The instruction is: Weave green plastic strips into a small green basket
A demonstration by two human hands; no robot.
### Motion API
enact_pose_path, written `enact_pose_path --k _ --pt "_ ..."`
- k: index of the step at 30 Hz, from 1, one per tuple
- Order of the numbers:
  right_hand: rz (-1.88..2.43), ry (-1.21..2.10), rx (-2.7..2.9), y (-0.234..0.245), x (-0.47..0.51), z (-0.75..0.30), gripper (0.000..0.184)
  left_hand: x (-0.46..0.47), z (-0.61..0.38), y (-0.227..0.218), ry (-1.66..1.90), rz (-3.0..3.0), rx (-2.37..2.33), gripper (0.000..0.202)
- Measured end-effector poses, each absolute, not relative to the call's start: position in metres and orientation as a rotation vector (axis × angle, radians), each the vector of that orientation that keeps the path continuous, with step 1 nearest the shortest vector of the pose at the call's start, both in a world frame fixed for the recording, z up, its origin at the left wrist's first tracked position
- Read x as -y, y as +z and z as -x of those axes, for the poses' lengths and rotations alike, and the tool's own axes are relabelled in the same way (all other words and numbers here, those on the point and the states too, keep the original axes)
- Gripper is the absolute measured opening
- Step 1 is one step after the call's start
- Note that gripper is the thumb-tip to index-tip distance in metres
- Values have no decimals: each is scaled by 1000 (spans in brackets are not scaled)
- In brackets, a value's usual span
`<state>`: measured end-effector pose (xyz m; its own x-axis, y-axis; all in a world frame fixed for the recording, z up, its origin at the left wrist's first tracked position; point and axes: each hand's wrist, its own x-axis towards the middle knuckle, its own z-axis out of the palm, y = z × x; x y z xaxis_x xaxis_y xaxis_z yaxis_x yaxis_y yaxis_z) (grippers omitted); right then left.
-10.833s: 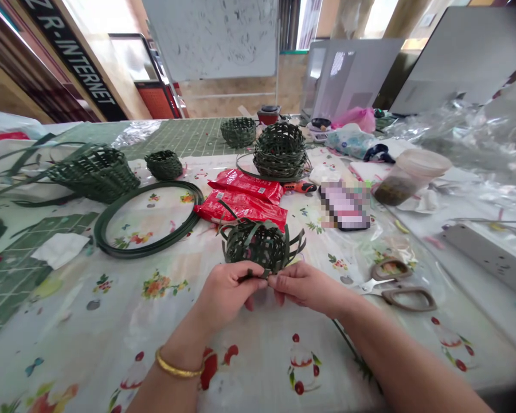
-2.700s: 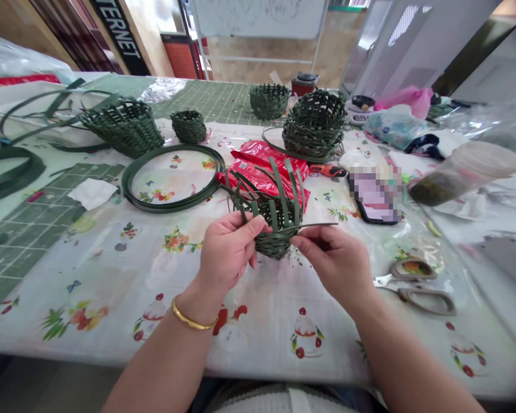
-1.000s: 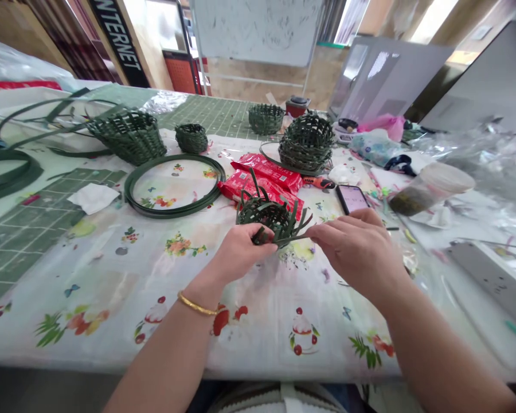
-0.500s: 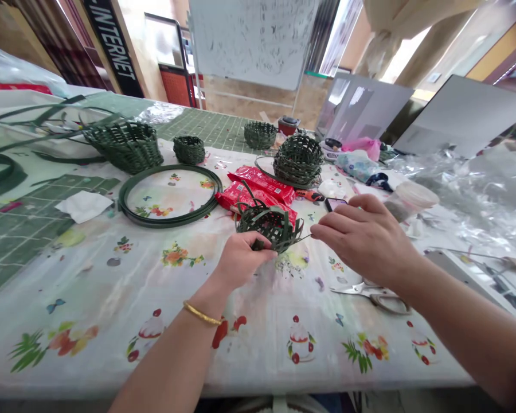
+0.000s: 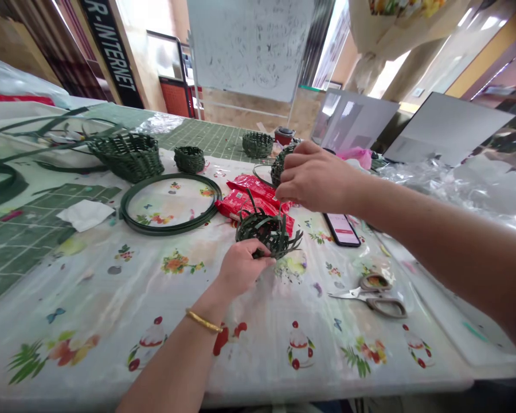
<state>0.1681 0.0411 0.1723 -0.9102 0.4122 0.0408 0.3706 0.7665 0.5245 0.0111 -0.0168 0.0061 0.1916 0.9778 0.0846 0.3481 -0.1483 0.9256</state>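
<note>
A small, partly woven dark green basket (image 5: 264, 227) with loose strip ends sticking up sits in front of the red packets. My left hand (image 5: 241, 265) is closed on its near rim, thumb on top. Above the basket's right side is my right hand (image 5: 313, 176), its fingers pinched together. A thin green strip (image 5: 282, 217) rises from the basket to those fingertips, which partly hide its end. Scissors (image 5: 372, 295) with beige handles lie apart on the flowered tablecloth, to the right of the basket.
Red packets (image 5: 236, 202) lie behind the basket, and a coil of green strip (image 5: 131, 222) lies to its left. Finished baskets (image 5: 126, 158) stand farther back. A phone (image 5: 343, 229) lies beneath my right forearm. Crumpled clear plastic (image 5: 451, 180) covers the right rear.
My right hand has moved up and left, from beside the basket to above its right side. The phone and scissors are now less covered. My left hand keeps its hold.
</note>
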Motion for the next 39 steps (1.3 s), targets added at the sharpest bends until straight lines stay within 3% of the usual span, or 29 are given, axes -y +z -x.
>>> enact_pose_path --k 6,14,21,26,32,37,39 --pt "-466 735 -2939 177 -42 -166 35 15 -10 2 923 -1639 -1230 7" --pt "-829 833 -2800 185 -18 -182 30 13 -6 12 1036 -1266 -1229 16" --pt "-823 1138 -2795 184 19 -178 31 16 -14 10 1056 -1208 -1190 18" --pt "-1049 885 -2818 181 46 -184 27 14 -8 11 1117 -1135 -1214 20" --pt "-1485 233 -2687 135 49 -233 24 11 -4 11 1153 -1011 -1123 24" --pt "-1825 494 -2719 85 49 -226 17 14 -9 11 1141 -1089 -1183 24" --pt "-1861 641 -2817 76 55 -210 25 15 -11 12 1141 -1140 -1238 22"
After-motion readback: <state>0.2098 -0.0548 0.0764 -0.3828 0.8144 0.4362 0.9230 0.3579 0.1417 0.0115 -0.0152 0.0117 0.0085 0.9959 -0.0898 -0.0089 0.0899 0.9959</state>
